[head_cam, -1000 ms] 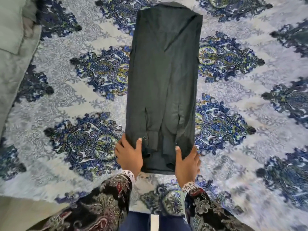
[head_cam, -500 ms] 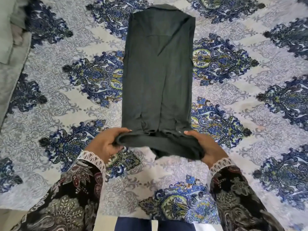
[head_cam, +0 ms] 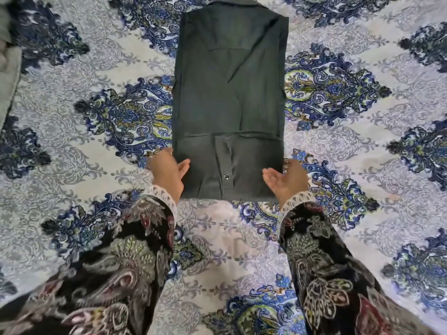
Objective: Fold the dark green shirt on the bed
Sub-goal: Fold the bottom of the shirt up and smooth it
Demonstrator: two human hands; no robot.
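The dark green shirt [head_cam: 229, 93] lies flat on the bed as a long narrow rectangle, collar at the far end. Its near end is folded up over itself into a band with a snap button showing. My left hand [head_cam: 167, 172] is at the band's left edge, thumb on top of the cloth and fingers tucked under it. At the band's right edge is my right hand [head_cam: 286, 181], palm turned toward the shirt, thumb resting on the cloth and fingertips hidden by the edge.
The bed is covered by a pale sheet [head_cam: 84, 189] with blue and green paisley medallions. A grey-green pillow or blanket [head_cam: 7, 76] lies at the far left edge. My patterned dark sleeves [head_cam: 135, 250] fill the near part of the view.
Both hands lifted the shirt's near end and laid it forward over the body, which shortened the shirt. They now sit at the sides of the folded band.
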